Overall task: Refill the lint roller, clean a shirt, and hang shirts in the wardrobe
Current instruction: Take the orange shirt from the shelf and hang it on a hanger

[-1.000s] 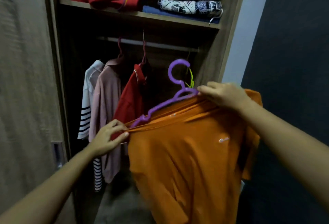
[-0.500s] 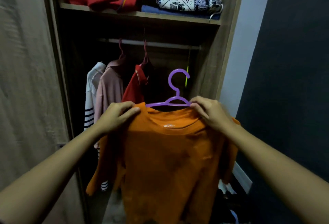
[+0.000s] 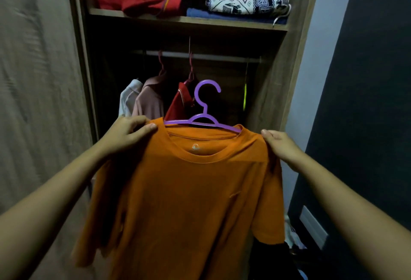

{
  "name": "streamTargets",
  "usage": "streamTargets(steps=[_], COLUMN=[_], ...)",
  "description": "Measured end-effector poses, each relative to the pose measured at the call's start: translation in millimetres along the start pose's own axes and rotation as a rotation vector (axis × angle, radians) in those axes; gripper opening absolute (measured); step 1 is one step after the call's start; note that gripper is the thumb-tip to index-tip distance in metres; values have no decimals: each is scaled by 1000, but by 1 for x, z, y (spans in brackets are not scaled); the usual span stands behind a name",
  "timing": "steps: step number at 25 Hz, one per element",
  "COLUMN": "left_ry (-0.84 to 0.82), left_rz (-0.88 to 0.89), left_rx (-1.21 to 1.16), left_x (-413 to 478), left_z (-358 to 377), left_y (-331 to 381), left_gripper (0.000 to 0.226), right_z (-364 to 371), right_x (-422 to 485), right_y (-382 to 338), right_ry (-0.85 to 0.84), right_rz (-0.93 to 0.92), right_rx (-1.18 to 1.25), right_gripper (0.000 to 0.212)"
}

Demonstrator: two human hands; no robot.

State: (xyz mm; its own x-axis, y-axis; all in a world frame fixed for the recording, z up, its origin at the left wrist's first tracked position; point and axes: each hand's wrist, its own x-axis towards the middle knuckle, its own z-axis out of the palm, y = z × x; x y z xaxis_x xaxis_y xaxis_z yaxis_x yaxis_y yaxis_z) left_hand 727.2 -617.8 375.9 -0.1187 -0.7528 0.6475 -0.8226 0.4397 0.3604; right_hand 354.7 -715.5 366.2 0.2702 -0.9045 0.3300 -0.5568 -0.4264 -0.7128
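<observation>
Two hands hold an orange T-shirt [image 3: 189,190] by its shoulders in front of an open wardrobe [image 3: 278,84], the garment filling the centre and lower half of the frame. The left hand [image 3: 129,133] is closed on the shirt's shoulder at centre left, thumb pressed over the fabric; the right hand [image 3: 278,146] pinches the opposite shoulder at centre right. A purple hanger [image 3: 205,110] already sits inside the collar, its bar running left to right between the two hands and tilting slightly down toward the right, its hook rising upright at mid-frame with the open end facing right.

The hanging rail [image 3: 200,55] lies above and beyond the hook, in the upper centre of the frame, running roughly parallel to the hanger bar. Three garments, white [image 3: 129,99], pink [image 3: 149,101] and red [image 3: 178,104], hang on its left stretch; the stretch to the right of the red one looks free, bar a thin yellow-green object [image 3: 245,95] whose nature cannot be told. Folded clothes rest on the shelf [image 3: 189,20] above.

Judging from this, the next move is a lift up and forward, carrying the hook over the rail's right portion. Both hands appear about equally near the rail.
</observation>
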Motion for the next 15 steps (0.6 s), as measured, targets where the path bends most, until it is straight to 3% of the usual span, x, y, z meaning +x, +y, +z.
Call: streamTargets(steps=[2, 4, 6, 8, 10, 15], left_ry=[6, 22, 89, 154, 188, 168], left_rz=[-23, -82, -148, -216, -259, -268], left_rx=[30, 107, 267, 462, 566, 553], left_x=[-2, -3, -3, 2, 11, 34], left_z=[1, 1, 5, 18, 37, 69], left_y=[-2, -1, 6, 23, 47, 66], left_gripper=[54, 57, 50, 44, 39, 39], right_z=[7, 18, 36, 61, 83, 93], right_x=[4, 1, -4, -2, 11, 55], right_y=[-4, -16, -41, -67, -86, -98], right_ry=[60, 158, 87, -90, -161, -101], right_rz=[-59, -247, -340, -213, -17, 162], right_rx=[-134, -177, -128, 30, 347, 640], right_gripper=[27, 31, 33, 36, 37, 40])
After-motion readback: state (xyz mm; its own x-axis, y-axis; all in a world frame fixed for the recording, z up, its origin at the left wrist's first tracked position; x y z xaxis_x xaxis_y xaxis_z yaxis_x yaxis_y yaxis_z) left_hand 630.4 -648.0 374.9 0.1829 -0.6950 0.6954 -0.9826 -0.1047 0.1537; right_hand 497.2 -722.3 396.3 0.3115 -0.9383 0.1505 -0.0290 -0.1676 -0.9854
